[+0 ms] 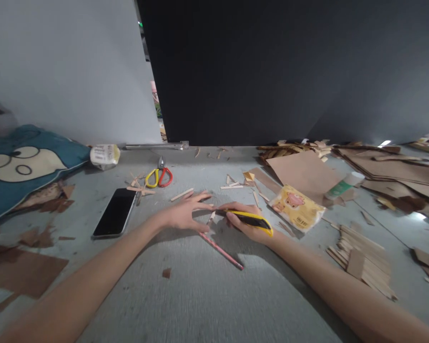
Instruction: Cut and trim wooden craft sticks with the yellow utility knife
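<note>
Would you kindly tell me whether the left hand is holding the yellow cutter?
No, the yellow cutter is in the right hand.

Grey tabletop (207, 305); black panel (243, 71) upright along far edge, pale grey panel (67, 66) toward far-left corner, narrow gap (157, 105) between them.

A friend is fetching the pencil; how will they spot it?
On the grey table, find the left hand. The pencil slants down rightward from near its thumb. It is slim and pink, unlike the yellow cutter in the right hand.
</note>
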`<state>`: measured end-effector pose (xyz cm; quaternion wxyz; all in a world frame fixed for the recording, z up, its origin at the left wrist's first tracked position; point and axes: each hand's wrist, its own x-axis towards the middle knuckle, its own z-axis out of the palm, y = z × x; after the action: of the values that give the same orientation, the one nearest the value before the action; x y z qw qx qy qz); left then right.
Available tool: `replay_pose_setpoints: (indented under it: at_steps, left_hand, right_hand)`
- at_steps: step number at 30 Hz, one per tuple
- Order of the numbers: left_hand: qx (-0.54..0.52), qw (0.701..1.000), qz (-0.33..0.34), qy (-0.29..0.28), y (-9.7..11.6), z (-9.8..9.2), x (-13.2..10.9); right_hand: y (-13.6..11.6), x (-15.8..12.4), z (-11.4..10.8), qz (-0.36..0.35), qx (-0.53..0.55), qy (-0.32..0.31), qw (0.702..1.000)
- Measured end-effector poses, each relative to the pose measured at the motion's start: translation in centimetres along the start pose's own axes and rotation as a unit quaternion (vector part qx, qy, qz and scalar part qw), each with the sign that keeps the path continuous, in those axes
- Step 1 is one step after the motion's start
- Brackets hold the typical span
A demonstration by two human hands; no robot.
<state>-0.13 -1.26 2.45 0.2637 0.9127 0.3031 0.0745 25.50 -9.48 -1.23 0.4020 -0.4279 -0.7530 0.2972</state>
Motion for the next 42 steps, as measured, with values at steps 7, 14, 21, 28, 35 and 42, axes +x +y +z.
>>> replay_pose_setpoints:
  at_steps: [7, 14, 21, 28, 35, 42]
  left_hand:
    - [0.001, 0.999, 0.048, 0.010, -1.6, -0.4, 0.0]
    - [0.016, 0.997, 0.075, 0.011, -2.2, -0.1, 0.1]
    - [-0.006, 0.999, 0.048, -0.020, -1.8, -0.3, 0.0]
    - [-0.039, 0.997, 0.024, -0.058, -1.9, -0.6, 0.3]
    - [-0.018, 0.996, 0.004, -0.086, -1.7, -0.3, 0.5]
    - [-0.030, 0.994, 0.034, -0.095, -2.1, -0.6, 0.6]
  right_hand:
    - [-0.3, -0.1, 0.0, -0.028, 0.009, -0.047, 0.998]
    - [-0.6, 0.3, -0.1, -0.098, -0.027, -0.077, 0.992]
    - [-0.6, 0.3, -0.1, -0.082, -0.025, -0.081, 0.993]
    - [-0.7, 0.4, -0.2, -0.110, -0.021, -0.083, 0.990]
    - [-0.4, 0.9, -0.2, -0.123, -0.005, -0.094, 0.988]
    - [-0.4, 0.9, 0.7, -0.125, -0.008, -0.030, 0.992]
